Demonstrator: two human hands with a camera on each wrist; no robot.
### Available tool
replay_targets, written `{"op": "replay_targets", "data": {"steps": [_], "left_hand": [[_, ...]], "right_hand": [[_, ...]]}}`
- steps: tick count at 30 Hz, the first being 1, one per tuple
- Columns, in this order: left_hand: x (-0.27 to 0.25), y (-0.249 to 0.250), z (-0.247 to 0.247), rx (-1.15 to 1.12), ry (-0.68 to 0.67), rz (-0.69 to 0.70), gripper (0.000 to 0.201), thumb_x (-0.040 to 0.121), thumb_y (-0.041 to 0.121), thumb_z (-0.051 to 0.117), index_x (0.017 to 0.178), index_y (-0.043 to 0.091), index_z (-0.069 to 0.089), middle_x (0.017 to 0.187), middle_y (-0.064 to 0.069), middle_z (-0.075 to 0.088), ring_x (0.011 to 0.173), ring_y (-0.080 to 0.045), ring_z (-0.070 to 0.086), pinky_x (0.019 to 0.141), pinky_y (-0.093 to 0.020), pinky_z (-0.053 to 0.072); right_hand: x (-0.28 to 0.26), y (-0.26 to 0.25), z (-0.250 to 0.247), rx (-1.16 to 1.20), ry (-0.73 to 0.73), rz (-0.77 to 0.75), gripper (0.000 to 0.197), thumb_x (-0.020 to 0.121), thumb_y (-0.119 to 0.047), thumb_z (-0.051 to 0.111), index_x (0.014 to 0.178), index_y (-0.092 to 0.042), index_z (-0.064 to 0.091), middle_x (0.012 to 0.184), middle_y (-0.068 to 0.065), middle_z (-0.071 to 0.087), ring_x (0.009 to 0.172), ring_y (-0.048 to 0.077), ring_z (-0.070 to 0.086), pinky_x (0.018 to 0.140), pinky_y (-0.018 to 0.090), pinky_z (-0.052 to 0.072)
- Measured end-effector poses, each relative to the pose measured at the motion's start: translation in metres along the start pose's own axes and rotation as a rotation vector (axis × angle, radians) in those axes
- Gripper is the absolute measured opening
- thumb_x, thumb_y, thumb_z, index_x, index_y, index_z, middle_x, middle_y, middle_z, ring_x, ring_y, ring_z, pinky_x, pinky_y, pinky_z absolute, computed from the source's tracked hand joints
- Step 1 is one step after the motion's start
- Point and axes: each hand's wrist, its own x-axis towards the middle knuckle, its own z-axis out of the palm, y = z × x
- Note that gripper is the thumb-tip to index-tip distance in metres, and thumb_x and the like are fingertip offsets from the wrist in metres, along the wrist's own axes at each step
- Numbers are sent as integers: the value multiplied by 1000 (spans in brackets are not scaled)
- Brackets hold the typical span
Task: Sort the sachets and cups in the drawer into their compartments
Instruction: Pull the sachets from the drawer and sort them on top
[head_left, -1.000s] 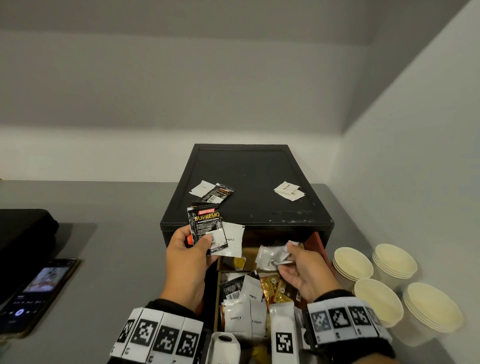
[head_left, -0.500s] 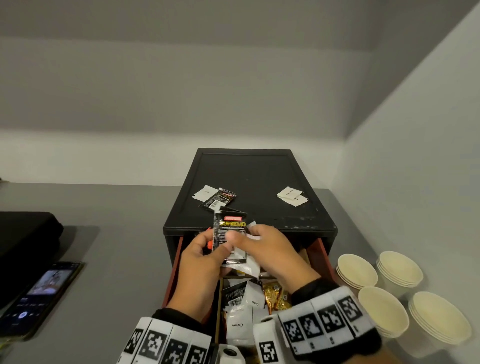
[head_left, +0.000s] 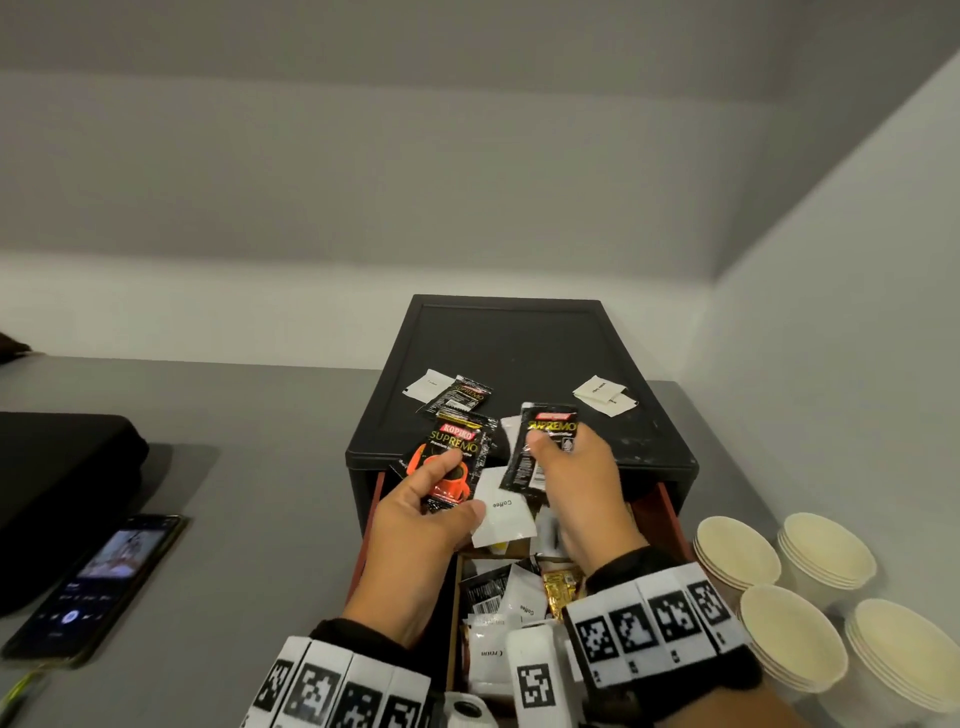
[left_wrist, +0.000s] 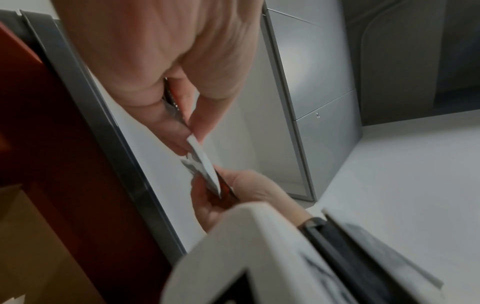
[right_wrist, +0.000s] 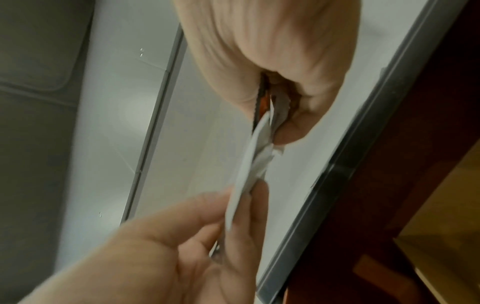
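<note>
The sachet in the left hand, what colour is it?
Black sachet with an orange-red cup picture; clearest in the head view.

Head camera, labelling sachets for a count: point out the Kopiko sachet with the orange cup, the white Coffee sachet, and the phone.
Kopiko sachet (head_left: 453, 460): head view, on its yellow lettering.
White Coffee sachet (head_left: 503, 512): head view, on its white face by the printed word.
Phone (head_left: 98, 582): head view, on its lit screen.

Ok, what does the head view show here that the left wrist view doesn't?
Only the head view shows the printed Kopiko sachet in the left hand, the sachets on the black box top, the open drawer's contents, the paper cups and the phone. Only the left wrist view shows the sachets edge-on, pinched between fingertips, and grey cabinet panels. Both show two hands gripping sachets.
</note>
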Motion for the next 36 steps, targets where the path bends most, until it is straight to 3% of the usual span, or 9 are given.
{"op": "replay_targets", "data": {"steps": [7, 11, 14, 16, 20, 23, 29, 32, 36], "left_hand": [[2, 16, -2, -89, 43, 26, 48, 82, -18, 57, 117, 14, 60, 56, 10, 68, 49, -1, 64, 45, -14, 49], [5, 19, -1, -78, 65, 26, 48, 81, -17, 59, 116, 16, 61, 62, 5, 69, 50, -4, 63, 49, -19, 54], [7, 18, 0, -61, 67, 47, 45, 80, -12, 63, 115, 17, 64, 79, -4, 65, 56, -9, 61, 53, -20, 54], [9, 18, 0, -50, 68, 67, 36, 84, -5, 62, 113, 18, 65, 81, -3, 64, 56, -7, 60, 51, -19, 51], [14, 23, -4, -84, 101, 59, 32, 94, -3, 49, 109, 19, 67, 82, 0, 71, 58, -8, 67, 48, -21, 52], [19, 28, -11, -110, 150, 66, 32, 95, -2, 47, 107, 21, 65, 90, -1, 68, 59, -5, 69, 47, -19, 52], [27, 32, -18, -76, 169, 117, 30, 94, -1, 48, 95, 24, 65, 94, -1, 66, 60, -2, 68, 46, -17, 50], [28, 30, -16, -67, 151, 130, 30, 94, 0, 49, 93, 24, 66, 92, 1, 67, 60, -1, 67, 46, -18, 51], [29, 29, -13, -41, 123, 142, 30, 95, 1, 47, 93, 25, 66, 93, -1, 68, 66, -3, 68, 53, -24, 56]], "right_hand": [[3, -5, -24, -8, -10, -63, 48, 92, 1, 51, 124, -32, 38, 103, -4, 51, 83, 9, 56, 64, 23, 52], [-4, -7, -10, -246, -197, -85, 24, 94, -7, 47, 92, -22, 66, 95, -6, 59, 77, 13, 57, 74, 36, 50], [-11, -9, 3, -254, -303, -137, 33, 89, -28, 58, 64, -7, 56, 64, 2, 46, 61, 14, 42, 67, 34, 41], [-12, -9, 8, -258, -325, -194, 34, 83, -33, 68, 64, -5, 59, 62, 2, 53, 58, 13, 48, 61, 29, 42], [-4, -10, 6, -197, -307, -168, 5, 86, -18, 66, 83, -14, 68, 89, 1, 71, 85, 18, 67, 79, 34, 53], [4, -12, -2, -85, -312, -162, 9, 88, -11, 61, 90, -20, 62, 95, 3, 70, 87, 17, 66, 82, 35, 53], [18, -4, -15, 155, -410, -91, 71, 85, -6, 64, 134, -49, 35, 149, -9, 29, 134, 18, 36, 112, 45, 33], [19, -4, -15, 218, -464, -59, 66, 84, 2, 62, 140, -23, 37, 134, -1, 51, 120, 16, 53, 98, 31, 46], [11, -8, -13, 193, -587, -97, 19, 83, 10, 57, 91, -7, 61, 67, -4, 71, 61, 0, 64, 55, 10, 47]]}}
